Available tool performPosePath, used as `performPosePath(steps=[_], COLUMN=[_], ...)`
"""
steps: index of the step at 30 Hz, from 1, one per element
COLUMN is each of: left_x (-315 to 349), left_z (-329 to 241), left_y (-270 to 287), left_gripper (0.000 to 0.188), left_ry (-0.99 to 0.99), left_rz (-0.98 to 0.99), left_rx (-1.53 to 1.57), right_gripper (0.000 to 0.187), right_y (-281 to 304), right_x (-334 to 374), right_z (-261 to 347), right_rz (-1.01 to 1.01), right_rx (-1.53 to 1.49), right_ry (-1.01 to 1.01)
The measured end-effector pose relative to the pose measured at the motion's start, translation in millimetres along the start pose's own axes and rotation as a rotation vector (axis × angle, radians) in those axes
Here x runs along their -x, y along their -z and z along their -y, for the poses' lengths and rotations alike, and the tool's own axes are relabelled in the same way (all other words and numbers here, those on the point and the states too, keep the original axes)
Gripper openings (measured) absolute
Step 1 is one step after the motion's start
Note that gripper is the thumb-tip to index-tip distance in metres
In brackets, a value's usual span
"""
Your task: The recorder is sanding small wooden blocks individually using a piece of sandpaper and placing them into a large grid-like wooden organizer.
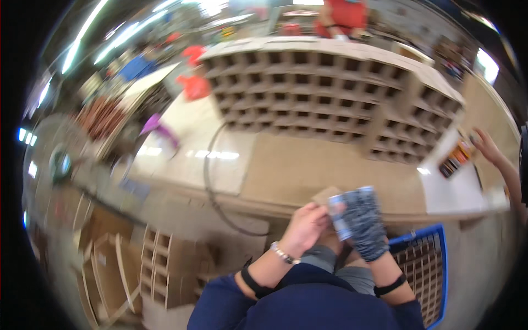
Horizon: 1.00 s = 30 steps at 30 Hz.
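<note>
In front of my body, my left hand (305, 226) is bare, and its thumb and fingers pinch a small brown piece of board (326, 194). My right hand (363, 221) wears a grey knitted glove with light blue and white patches around the fingers. Its fingers are closed at the right edge of the same piece, though blur hides their exact hold. Beyond both hands, a brown sheet (324, 170) lies on the worktable. Farther back on the table stand stacked brown compartment racks (297, 88), their square openings facing me.
A blue crate (443, 269) holds a gridded brown rack by my right. An orange-and-black bottle (455, 159) stands near another person's hand (484, 144). A dark hose (208, 176) loops over the table's front edge. More racks (159, 264) sit at lower left; a fan (60, 165) is farther left.
</note>
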<state>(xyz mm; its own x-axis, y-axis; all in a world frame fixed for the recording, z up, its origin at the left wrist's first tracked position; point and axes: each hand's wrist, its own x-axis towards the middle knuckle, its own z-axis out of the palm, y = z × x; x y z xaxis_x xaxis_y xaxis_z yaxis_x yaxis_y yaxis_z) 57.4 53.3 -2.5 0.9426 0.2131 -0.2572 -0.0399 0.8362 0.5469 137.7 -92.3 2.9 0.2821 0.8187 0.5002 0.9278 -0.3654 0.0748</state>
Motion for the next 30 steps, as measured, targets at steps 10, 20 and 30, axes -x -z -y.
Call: performPosePath(steps=[10,20,30], left_x=[85.4,170.8,188.5], left_z=[-61.7,-72.5,-72.7], left_y=[75.1,175.9,179.7], left_gripper=[0.022,0.018,0.016], left_ry=[-0.229,0.066,0.185], left_rz=[-0.169,-0.927,-0.883], left_rx=[-1.084,-1.985,-1.987], right_gripper=[0.052,0.042,0.036], right_y=[-33.9,-26.8,-8.6], right_x=[8.5,-5.0,-0.9], right_z=[-61.0,-38.5,-28.3], right_rz=[-0.119,-0.073,-0.099], right_rx=[-0.266,-0.154,-0.301], right_ry=[-0.208,-0.026,-0.035])
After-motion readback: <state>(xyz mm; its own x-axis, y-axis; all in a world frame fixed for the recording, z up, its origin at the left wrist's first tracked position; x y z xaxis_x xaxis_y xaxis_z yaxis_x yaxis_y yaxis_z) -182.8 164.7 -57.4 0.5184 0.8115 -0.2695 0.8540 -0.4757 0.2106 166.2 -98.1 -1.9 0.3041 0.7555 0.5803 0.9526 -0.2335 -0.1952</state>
